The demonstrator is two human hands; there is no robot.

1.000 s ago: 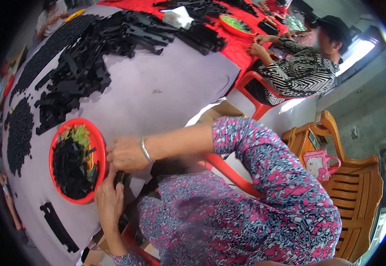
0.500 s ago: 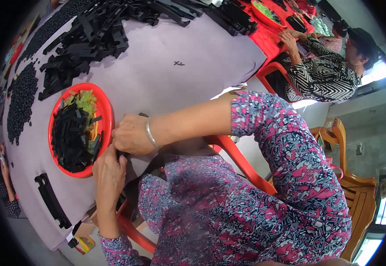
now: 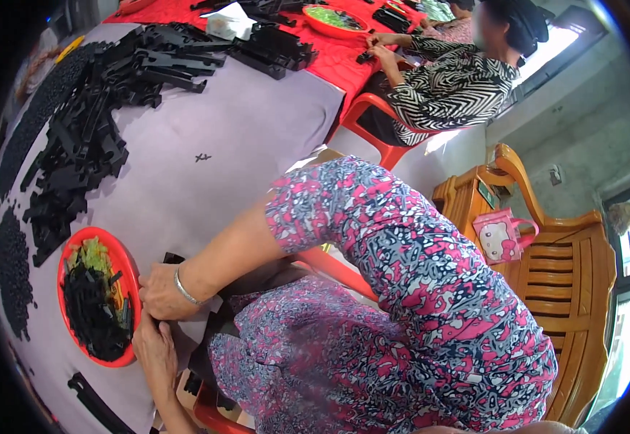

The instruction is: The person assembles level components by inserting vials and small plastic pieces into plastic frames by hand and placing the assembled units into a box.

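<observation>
Close together at the near right side of a red plastic basin [image 3: 135, 289] are my two hands. My right hand [image 3: 163, 293], with a silver bangle at the wrist, is closed, and the dark end of a black plastic part [image 3: 174, 258] sticks out beyond it. The rest of that part is hidden. Just below, my left hand [image 3: 154, 352] has its fingers bent and pressed against the right one; what they grip is covered. The basin holds a heap of small black strips [image 3: 94, 311] and some yellow-green pieces [image 3: 92, 257].
Long black plastic parts [image 3: 83, 137] are piled along the table's far left, beside heaps of small black pieces [image 3: 13, 267]. Another long black part [image 3: 94, 401] lies nearer. Two tiny black pieces [image 3: 203, 157] rest mid-table. A co-worker [image 3: 452, 87] sits at a red-covered table.
My view has swung, so the table and basin sit lower and further left, and more of the wooden bench shows. Both hands stay together beside the basin, fingers still closed.
</observation>
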